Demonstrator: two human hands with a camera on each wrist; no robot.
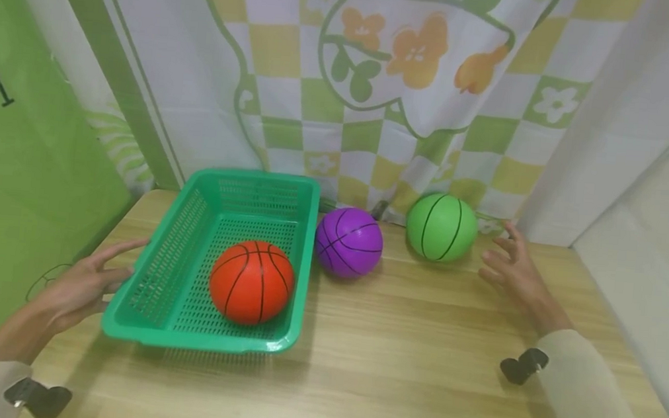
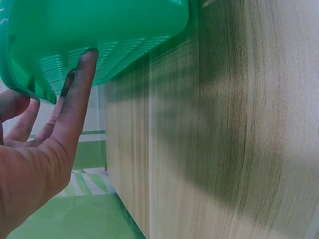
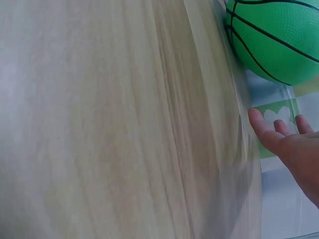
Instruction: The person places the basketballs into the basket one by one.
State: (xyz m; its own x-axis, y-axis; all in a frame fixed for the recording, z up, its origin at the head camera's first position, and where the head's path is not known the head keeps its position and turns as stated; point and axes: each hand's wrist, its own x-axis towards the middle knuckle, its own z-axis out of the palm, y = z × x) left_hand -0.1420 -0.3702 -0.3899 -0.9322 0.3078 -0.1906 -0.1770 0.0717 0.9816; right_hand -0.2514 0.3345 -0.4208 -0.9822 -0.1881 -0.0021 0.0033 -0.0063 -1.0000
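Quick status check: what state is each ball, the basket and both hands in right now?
orange ball: inside the basket.
green basket: upright on the table.
purple ball: on the table, beside the basket.
green ball: on the table, unheld.
left hand: open, at the basket's side.
right hand: open, near the green ball.

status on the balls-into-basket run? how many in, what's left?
Done: the orange ball lies in the green basket. In hand: nothing gripped; the left hand touches the basket's side, the right hand is open beside the green ball. Left: green ball and purple ball, both on the table.
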